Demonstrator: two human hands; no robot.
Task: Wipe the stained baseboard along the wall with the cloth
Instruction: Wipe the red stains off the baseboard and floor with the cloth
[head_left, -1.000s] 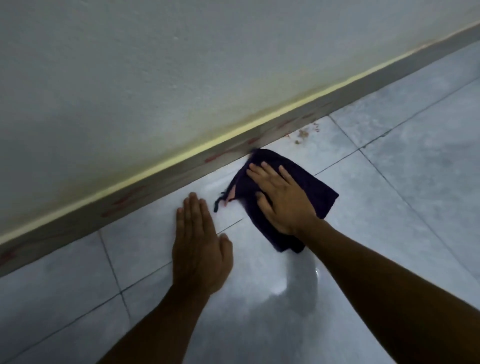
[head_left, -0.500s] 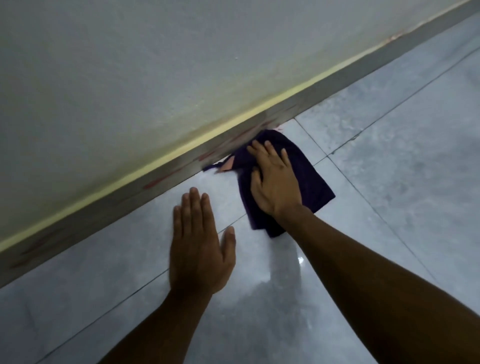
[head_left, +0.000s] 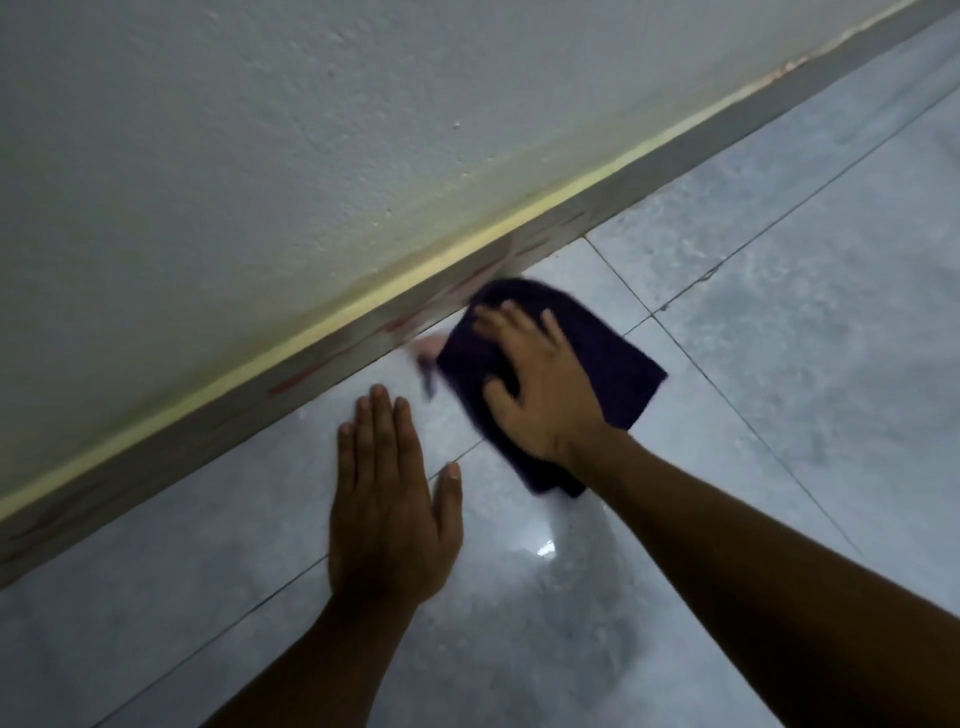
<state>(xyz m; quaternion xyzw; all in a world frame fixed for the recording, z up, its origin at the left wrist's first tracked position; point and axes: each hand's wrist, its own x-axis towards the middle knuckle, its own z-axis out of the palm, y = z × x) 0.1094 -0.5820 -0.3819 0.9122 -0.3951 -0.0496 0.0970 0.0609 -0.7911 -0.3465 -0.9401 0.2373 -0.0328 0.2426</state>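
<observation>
Right hand: the right hand lies palm down on the dark purple cloth, fingers spread and thumb tucked against the fabric, pinning it and not pinching it.
Left hand: the left hand is flat on the floor tile, fingers together and straight, thumb out to the side, holding nothing; it looks like a prop for the person's weight.
Arm pose: both forearms reach forward from the lower edge of the view; the right one runs diagonally up to the cloth, wrist fairly straight, fingertips aimed at the wall.
Cloth: mostly spread on the tile, its far edge just reaching the foot of the baseboard; a blurred corner trails at its left side, so exact contact there is hard to tell.
Baseboard: a grey strip running diagonally under a pale yellow line, with the white wall above; red streaks show left of the cloth, beside it, and fainter ones further right.
Step in hand: rubbing the stained stretch nearest the cloth.
Doing it well: in my judgement the cloth should ride up onto the vertical face, fingertips pressing through it, with strokes following the board's length.
Progress: many streaks remain, so the job seems early.
</observation>
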